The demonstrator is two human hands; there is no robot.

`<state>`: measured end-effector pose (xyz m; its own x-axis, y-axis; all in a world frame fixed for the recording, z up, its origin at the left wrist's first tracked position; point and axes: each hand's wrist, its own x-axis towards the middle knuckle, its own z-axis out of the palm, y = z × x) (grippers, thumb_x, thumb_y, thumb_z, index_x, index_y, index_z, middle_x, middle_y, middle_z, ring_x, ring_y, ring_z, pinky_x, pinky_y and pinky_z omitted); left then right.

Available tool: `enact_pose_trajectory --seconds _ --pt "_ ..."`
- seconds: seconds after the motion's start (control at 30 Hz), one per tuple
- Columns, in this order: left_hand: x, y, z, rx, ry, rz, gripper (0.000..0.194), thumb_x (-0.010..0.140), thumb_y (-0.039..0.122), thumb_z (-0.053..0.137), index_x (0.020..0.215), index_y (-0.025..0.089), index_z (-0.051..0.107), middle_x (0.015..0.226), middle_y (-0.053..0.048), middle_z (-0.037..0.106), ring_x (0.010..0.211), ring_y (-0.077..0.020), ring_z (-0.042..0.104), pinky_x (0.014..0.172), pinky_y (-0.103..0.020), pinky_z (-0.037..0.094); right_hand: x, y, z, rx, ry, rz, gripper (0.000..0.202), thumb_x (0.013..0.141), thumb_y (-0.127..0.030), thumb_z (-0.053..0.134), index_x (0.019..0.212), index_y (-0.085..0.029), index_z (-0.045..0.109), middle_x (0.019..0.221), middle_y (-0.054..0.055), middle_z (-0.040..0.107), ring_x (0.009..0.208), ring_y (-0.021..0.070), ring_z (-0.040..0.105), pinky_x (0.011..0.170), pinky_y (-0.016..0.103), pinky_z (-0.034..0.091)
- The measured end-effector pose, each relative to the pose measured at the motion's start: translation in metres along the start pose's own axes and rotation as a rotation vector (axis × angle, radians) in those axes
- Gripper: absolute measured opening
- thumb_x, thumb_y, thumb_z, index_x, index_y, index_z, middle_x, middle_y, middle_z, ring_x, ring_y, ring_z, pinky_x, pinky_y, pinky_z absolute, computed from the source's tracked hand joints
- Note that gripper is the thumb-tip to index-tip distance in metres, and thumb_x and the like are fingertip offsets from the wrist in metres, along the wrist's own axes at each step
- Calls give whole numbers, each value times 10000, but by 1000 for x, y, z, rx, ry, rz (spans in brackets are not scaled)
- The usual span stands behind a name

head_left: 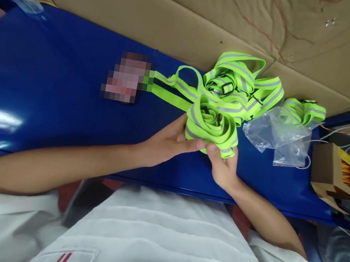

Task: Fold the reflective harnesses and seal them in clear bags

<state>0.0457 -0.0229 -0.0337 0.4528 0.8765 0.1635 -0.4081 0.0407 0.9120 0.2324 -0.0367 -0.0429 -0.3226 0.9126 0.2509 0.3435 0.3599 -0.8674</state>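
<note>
Both hands are closed round a green roll [211, 129] of reflective strap, held over the table [73, 108] just on the near side of the green pile [239, 101]. The left hand [169, 140] has its thumb along the near edge, its fingers mostly hidden behind the roll. The right hand [225, 167] cups the other side, thumb bent against it; how hard either presses cannot be told.

The likeliest trouble is the roll springing loose: no band or tie shows round it, so if the thumbs eased off, the coils could slip or the middle push out. A black piece shows among the coils, and being stiffer than the webbing it may keep them from lying flat.

Snagging is another risk. The pile is tangled, with a buckle [227, 87] amid its loops, and whether the roll is joined to it cannot be told. If it is, a pull could drag the pile along. A loose strap [170, 97] runs left to a blurred thing [127, 78] and could shift it if tugged. The clear bag [283, 132], to the right, could be caught by a swept loop
</note>
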Motion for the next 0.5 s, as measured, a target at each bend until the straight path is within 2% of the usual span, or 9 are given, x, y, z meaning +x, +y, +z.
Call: enact_pose_trajectory --seconds 0.07,0.1,0.2,0.27,0.37,0.5 --pt "1 1 0 50 31 18 570 861 467 847 1296 205 587 1433 -122 671 1364 -294 626 1156 -414 520 3 -5 4 176 69 28 811 940 -794 527 1543 -259 439 1556 149 550 1486 317 510 1265 534 416" --pt "1 2 0 94 44 33 533 873 475 834 1261 194 599 1421 -126 677 1350 -294 633 1146 -408 524 5 -9 7 245 63 47 847 909 -824 548 1535 -259 466 1517 141 596 1461 308 543 1241 511 453" --pt "0 4 -2 256 86 95 495 908 528 781 1219 184 606 1368 -126 696 1292 -283 656 1119 -398 533 11 -16 10 317 -59 103 877 865 -882 543 1483 -259 562 1409 124 692 1425 296 585 1217 477 487" --pt "0 5 -4 365 123 131 521 920 563 753 1246 187 595 1332 -123 705 1257 -274 664 1116 -403 530 14 -16 8 348 -108 136 853 851 -858 600 1457 -259 599 1386 113 713 1388 295 618 1203 464 503" --pt "1 6 -10 480 150 173 558 914 549 762 1295 188 573 1356 -133 688 1275 -284 649 1147 -435 505 16 -12 -1 382 -123 165 849 810 -742 763 1485 -264 572 1429 100 694 1337 301 657 1152 471 543" --pt "4 6 -17 516 109 176 562 884 498 805 1290 184 576 1388 -141 678 1306 -302 638 1169 -463 487 14 -5 -14 290 -126 81 870 784 -690 819 1481 -253 537 1441 107 682 1309 292 672 1114 452 561"
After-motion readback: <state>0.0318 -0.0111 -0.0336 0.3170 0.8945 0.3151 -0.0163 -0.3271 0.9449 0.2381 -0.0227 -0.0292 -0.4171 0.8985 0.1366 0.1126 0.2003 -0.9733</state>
